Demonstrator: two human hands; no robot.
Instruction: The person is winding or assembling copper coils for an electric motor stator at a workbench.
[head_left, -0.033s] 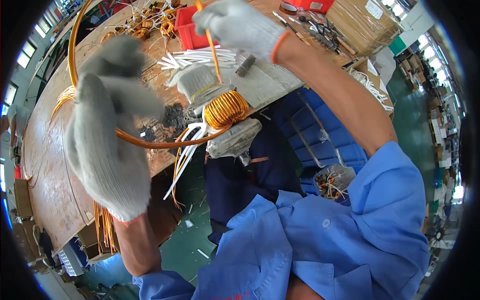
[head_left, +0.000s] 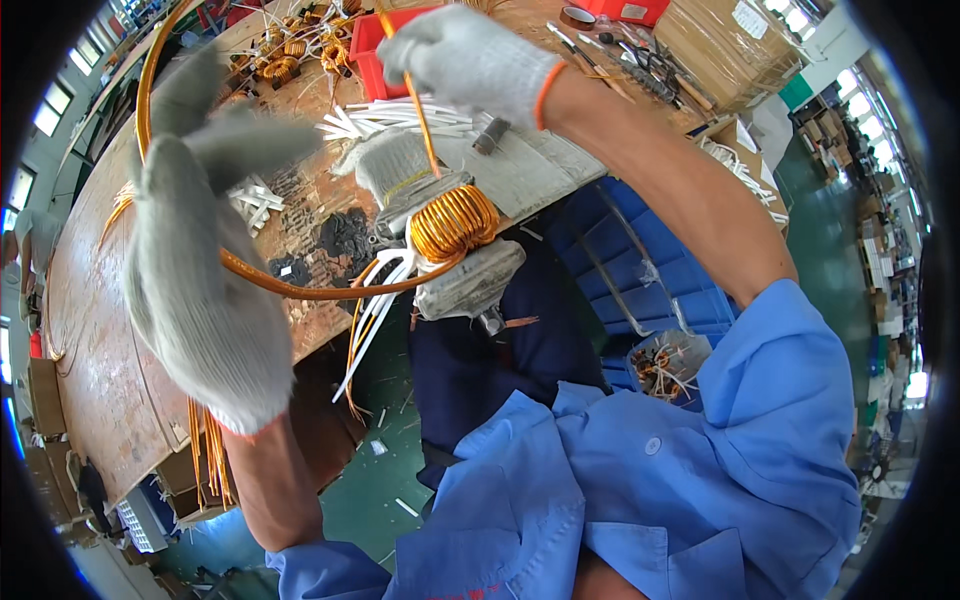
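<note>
A ring-shaped coil (head_left: 455, 222) wound with shiny copper wire sits in a clamp (head_left: 470, 280) padded with grey wrapping. Several white sleeves and thin wire ends hang from its left side. Up from the coil runs a taut strand of copper wire (head_left: 424, 135), and my gloved right hand (head_left: 445, 55) is closed around its upper part. My gloved left hand (head_left: 205, 270) is at the left, its fingers spread and partly blurred. Past it curves a thick loop of copper wire (head_left: 320, 292), which leads back to the coil; the hand hides part of this loop.
White tubes (head_left: 400, 115) lie on the wooden table (head_left: 95, 330) behind the clamp, near a red bin (head_left: 368, 55). Finished-looking coils (head_left: 283, 68) are heaped at the far left. Hand tools (head_left: 650, 70) and a cardboard box (head_left: 730, 50) occupy the far right. A blue crate (head_left: 630, 260) stands below.
My left hand's fingers have spread further apart and shifted slightly left. My right hand has moved a little left and down along with the wire strand.
</note>
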